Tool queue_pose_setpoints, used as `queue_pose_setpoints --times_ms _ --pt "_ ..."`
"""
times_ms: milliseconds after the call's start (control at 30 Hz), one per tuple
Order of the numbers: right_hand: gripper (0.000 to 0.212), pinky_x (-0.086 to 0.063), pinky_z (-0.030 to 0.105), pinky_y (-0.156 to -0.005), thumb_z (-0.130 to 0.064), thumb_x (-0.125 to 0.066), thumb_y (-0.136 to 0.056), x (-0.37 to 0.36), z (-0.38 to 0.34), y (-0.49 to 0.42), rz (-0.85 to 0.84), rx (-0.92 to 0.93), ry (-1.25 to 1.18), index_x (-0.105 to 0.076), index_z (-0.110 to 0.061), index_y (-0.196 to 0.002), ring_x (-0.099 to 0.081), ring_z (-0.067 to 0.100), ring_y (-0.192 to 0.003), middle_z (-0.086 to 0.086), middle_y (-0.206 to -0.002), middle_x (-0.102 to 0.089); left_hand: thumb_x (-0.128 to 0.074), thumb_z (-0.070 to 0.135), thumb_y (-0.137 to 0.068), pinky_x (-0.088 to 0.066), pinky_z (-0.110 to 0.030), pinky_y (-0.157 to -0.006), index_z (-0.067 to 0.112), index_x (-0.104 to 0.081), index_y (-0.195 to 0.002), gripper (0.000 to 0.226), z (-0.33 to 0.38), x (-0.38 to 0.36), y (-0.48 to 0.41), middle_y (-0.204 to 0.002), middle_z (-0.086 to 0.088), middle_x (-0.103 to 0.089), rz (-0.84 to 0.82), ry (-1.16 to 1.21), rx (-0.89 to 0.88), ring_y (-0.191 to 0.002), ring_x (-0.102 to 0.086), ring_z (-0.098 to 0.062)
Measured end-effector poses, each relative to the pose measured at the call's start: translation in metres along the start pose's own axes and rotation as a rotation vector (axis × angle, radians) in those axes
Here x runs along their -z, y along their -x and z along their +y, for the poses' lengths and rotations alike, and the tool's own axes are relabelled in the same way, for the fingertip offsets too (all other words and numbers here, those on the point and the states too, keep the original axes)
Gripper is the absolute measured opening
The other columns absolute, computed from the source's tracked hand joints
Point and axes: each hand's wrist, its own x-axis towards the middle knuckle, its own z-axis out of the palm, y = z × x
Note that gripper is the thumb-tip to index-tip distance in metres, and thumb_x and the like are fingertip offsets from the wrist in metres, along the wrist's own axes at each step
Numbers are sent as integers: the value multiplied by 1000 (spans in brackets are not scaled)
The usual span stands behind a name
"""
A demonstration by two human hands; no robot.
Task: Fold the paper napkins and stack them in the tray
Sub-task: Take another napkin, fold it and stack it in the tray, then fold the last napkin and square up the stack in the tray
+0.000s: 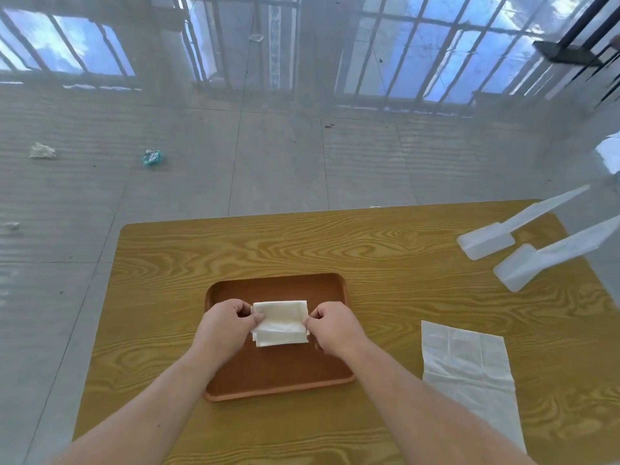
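Grey tiled floor [268,156] fills most of the view, shiny enough to mirror the barred windows. In front of it is a yellow wood-grain desk [302,243] with a brown rectangular tray [278,370] sitting about in the middle, near the person's edge. To the right of the tray, apart from it, an unfolded napkin [466,360] lies flat on the desk, creases showing. At the far right corner there are two white plastic pieces [486,241] side by side, each with a long bit sticking out past the edge.

The folded napkins [280,325] are a small white pile over the far half of the tray. The left hand [223,325] pinches the pile's left edge and the right hand [335,325] pinches its right edge, so the fingers [243,307] on both sides are curled and clamped on the paper. Can't tell if the pile is resting on the tray or held just above it.

On the floor, far left: some crumpled paper [42,151] and a teal wrapper [152,157].
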Motion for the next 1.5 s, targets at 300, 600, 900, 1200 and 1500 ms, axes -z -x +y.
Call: queue_pose_setpoints --times_ms 300,600,900,1200,1500 --pt "24 -59 38 -73 -34 -58 -95 -12 5 -9 53 40 249 -69 -17 -82 -70 21 -83 0 -86 -75 -75 50 -89 -45 -31 -51 27 -67 -72 30 -8 -8 -5 -64 6 -71 -9 -202 -14 -59 -65 -14" --pt "32 -47 33 -59 -47 -55 -99 -23 12 -13 118 35 331 -62 -23 -80 -65 18 -77 -6 -80 -66 -77 50 -86 -39 -31 -51 27 -62 -73 31 -14 -12 -5 -69 5 -69 6 -230 -2 -64 -64 -13" --pt "32 -44 34 -57 -39 -48 -102 -35 9 -3 185 85 383 -49 -24 -74 -64 24 -75 -4 -78 -62 -76 48 -86 -40 -32 -52 26 -58 -75 30 -5 -15 5 -70 6 -70 66 -252 24 -65 -64 -14" --pt "34 -33 34 -50 -35 -49 -99 0 30 18 248 163 281 -46 -19 -70 -50 20 -64 -4 -68 -53 -61 36 -89 -41 -32 -50 29 -55 -75 17 34 -33 29 -67 6 -66 144 -253 -106 -63 -61 -15" --pt "20 -49 37 -86 -35 -57 -100 79 150 66 502 83 145 -60 -19 -112 -54 21 -106 -2 -111 -62 -66 47 -93 -43 -25 -71 35 -57 -101 17 106 -121 77 -96 19 -57 -43 -403 -601 -87 -58 -6"
